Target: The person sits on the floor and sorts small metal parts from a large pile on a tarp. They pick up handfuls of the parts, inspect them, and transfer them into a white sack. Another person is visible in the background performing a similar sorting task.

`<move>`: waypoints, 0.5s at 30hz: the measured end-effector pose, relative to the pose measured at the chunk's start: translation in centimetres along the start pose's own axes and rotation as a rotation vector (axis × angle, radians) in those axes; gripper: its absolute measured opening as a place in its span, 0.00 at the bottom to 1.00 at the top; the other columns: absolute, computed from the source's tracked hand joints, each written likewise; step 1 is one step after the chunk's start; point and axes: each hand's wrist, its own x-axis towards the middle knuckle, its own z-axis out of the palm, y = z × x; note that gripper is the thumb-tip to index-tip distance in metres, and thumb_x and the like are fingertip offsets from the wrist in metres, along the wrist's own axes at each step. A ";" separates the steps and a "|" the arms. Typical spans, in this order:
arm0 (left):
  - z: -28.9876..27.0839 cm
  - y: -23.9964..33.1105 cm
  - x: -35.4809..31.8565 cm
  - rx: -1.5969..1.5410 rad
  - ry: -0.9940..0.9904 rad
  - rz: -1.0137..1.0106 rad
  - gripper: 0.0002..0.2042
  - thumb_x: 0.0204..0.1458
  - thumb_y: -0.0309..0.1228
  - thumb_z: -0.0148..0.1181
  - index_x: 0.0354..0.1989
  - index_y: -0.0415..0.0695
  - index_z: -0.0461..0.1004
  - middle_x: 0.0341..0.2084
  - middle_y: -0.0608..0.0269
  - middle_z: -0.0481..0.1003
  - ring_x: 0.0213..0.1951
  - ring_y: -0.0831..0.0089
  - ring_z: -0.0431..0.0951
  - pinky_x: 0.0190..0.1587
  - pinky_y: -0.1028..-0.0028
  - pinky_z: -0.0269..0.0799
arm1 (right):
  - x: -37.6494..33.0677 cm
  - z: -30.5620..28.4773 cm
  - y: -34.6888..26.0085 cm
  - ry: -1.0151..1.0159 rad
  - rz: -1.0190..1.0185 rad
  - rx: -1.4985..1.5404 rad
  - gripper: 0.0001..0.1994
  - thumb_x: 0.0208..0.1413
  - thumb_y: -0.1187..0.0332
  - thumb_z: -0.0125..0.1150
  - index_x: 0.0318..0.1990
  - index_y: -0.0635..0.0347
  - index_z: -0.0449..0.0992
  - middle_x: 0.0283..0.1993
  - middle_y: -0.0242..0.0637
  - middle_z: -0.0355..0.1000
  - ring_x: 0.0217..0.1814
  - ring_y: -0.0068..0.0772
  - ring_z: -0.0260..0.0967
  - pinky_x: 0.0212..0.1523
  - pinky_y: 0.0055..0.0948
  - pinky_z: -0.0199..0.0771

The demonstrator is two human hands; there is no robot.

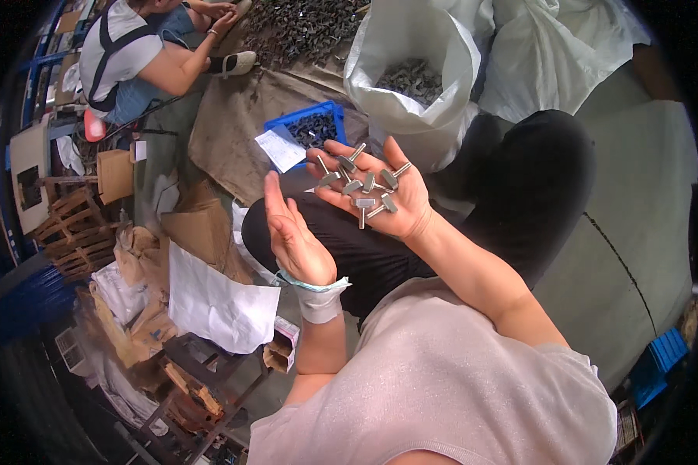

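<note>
My right hand [408, 203] is turned palm up above my lap, its fingers stretched out. Several T-head bolts [370, 182], grey metal with block-shaped heads and threaded shanks, lie loose across that palm and its fingers, pointing different ways. Just to the left is my left hand [301, 246], fingers straight and held close together, thumb apart, with nothing in it. It does not touch the bolts. Beyond both hands a blue crate [340, 116] holds many small dark metal parts, and a white paper sheet [281, 148] rests on its near left corner.
An open white woven sack [364, 71] holding metal parts stands past my knees. A loose heap of parts [302, 31] covers brown sheeting [225, 147]. A seated person [136, 62] works at the upper left. Cardboard [198, 225] and scrap lie left; a blue bin [659, 364] stands right.
</note>
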 end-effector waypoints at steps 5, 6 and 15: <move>-0.4 -0.6 -1.4 -0.035 -0.002 -0.035 0.28 0.61 0.39 0.45 0.64 0.35 0.52 0.65 0.48 0.52 0.68 0.60 0.47 0.67 0.57 0.37 | -0.1 -0.3 0.0 -0.010 0.053 0.067 0.38 0.60 0.44 0.38 0.66 0.69 0.47 0.70 0.54 0.43 0.73 0.53 0.37 0.68 0.56 0.41; -0.3 -0.7 -1.6 -0.007 -0.027 -0.006 0.28 0.60 0.37 0.46 0.64 0.34 0.52 0.65 0.48 0.52 0.67 0.60 0.48 0.66 0.58 0.39 | -0.1 -0.5 0.0 -0.008 0.058 0.064 0.38 0.60 0.44 0.38 0.66 0.70 0.47 0.70 0.54 0.43 0.73 0.53 0.36 0.68 0.56 0.41; -0.3 -1.7 -2.7 0.022 -0.175 0.044 0.31 0.52 0.22 0.52 0.64 0.30 0.48 0.65 0.45 0.49 0.67 0.57 0.49 0.67 0.61 0.44 | -0.3 -1.3 0.1 -0.025 0.119 0.115 0.40 0.58 0.43 0.41 0.64 0.73 0.49 0.69 0.56 0.43 0.70 0.54 0.44 0.67 0.59 0.42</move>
